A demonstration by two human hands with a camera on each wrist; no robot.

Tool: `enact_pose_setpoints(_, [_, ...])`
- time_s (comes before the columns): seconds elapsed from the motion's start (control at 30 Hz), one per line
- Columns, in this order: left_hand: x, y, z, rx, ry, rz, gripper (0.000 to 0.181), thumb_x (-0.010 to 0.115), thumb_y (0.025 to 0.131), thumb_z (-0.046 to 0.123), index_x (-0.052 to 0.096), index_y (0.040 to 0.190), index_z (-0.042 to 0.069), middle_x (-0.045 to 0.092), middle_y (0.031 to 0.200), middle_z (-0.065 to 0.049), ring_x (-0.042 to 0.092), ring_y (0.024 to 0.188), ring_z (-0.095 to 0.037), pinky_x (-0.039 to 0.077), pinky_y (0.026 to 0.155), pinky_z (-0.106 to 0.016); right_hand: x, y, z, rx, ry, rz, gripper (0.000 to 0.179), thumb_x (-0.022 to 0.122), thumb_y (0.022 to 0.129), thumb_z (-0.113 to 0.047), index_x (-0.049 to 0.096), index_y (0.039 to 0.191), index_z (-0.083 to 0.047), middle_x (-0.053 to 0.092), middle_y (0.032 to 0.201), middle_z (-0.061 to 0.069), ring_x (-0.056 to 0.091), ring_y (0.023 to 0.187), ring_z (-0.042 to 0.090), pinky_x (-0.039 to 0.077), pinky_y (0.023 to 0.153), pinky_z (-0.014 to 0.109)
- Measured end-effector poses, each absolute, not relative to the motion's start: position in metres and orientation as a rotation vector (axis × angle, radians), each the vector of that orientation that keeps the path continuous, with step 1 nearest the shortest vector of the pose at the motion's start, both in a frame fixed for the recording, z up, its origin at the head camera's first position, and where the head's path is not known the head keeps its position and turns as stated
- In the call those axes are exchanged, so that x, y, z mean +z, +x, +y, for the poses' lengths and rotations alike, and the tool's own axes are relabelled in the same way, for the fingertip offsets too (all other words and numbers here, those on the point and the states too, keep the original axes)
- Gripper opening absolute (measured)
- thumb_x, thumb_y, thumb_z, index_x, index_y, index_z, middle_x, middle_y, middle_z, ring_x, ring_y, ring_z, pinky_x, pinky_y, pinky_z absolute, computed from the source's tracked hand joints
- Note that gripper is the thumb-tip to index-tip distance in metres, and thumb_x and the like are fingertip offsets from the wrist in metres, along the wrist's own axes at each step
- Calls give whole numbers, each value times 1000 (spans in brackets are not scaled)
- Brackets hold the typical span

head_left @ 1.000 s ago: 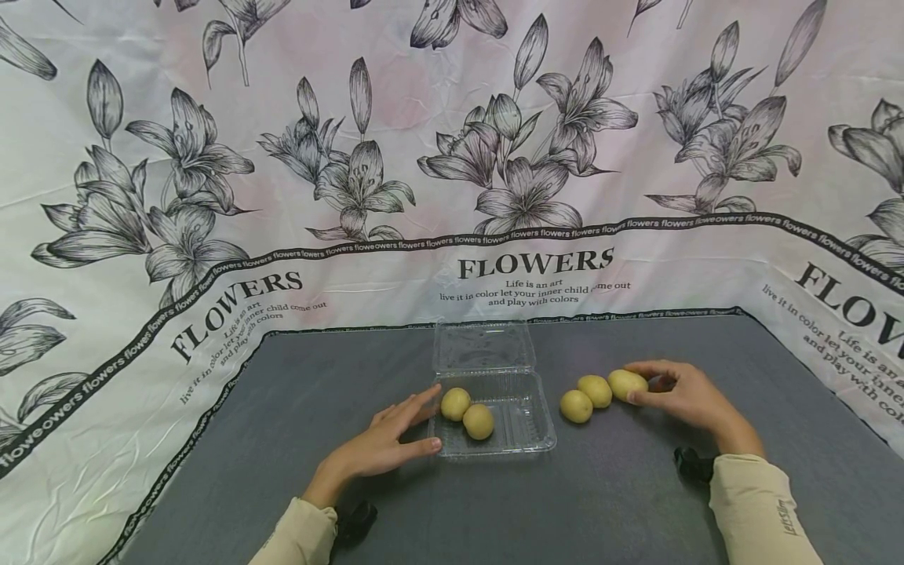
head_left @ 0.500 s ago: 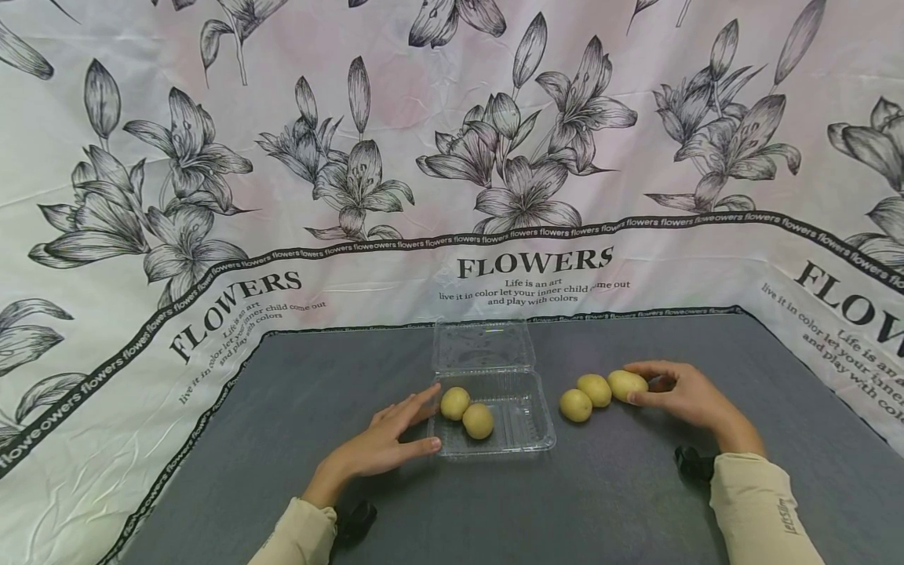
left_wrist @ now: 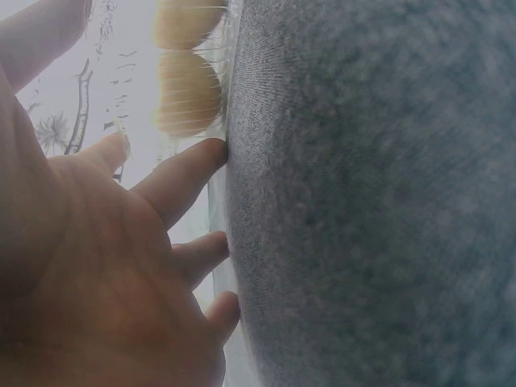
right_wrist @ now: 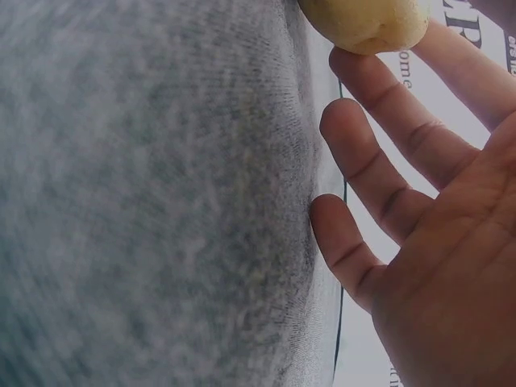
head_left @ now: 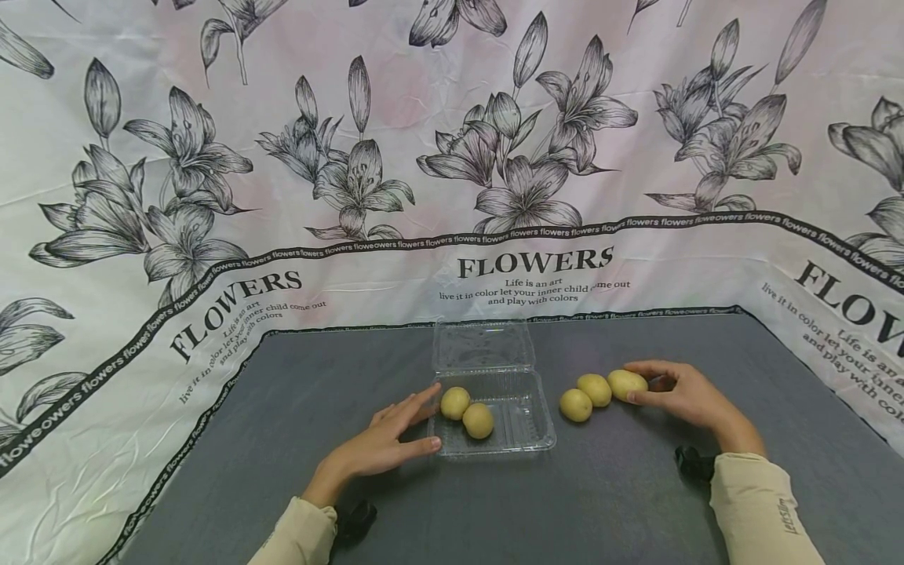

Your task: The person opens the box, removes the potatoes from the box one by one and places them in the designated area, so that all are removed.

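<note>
In the head view, my right hand (head_left: 681, 392) pinches the rightmost of three yellow potatoes between thumb and forefinger. This potato (head_left: 627, 385) rests on the table, close against the middle potato (head_left: 594, 390); the third potato (head_left: 575, 406) sits in front on the left. In the right wrist view, the gripped potato (right_wrist: 371, 22) shows at the top, with the other fingers spread below it. My left hand (head_left: 384, 439) has its fingers extended, fingertips and thumb at the left side of a clear plastic clamshell box (head_left: 526, 451). Two potatoes (head_left: 479, 421) lie inside it.
The box's hinged lid (head_left: 483, 347) lies back, away from me. A dark grey cloth covers the table (head_left: 494, 510). Behind it rises a white flower-printed curtain (head_left: 395, 290), which also runs along both sides.
</note>
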State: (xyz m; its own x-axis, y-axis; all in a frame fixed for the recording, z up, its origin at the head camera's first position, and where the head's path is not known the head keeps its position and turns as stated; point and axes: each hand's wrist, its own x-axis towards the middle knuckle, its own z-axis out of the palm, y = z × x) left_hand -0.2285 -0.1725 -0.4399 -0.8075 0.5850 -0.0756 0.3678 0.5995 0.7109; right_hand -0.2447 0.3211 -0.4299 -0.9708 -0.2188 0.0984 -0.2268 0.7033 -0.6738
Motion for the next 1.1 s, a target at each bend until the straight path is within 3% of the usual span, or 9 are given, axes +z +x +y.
enact_pose_setpoints(0.57, [-441,-229,-172,1022,770,2527,81,57,101,53,10,165,36,40,162,5,4,161,-33,0,123,-68,-427,-244,319,1095,363,-2885,57,75,94,-34,61,140,-3,65,128,22,62,106,28,50,82,40])
enact_pose_setpoints(0.77, [-440,-228,-172,1025,771,2527,81,58,101,53,11,165,35,40,162,4,4,161,-33,0,123,-68,-423,-243,317,1066,357,-2883,60,74,94,-35,59,142,-3,64,131,26,60,112,38,51,85,50])
enact_pose_setpoints(1.1, [-440,-228,-172,1036,774,2519,82,58,101,52,11,165,33,39,163,2,4,161,-34,-1,123,-68,-413,-243,308,1043,359,-2872,62,74,94,-38,57,144,-5,61,134,27,58,116,41,51,86,56])
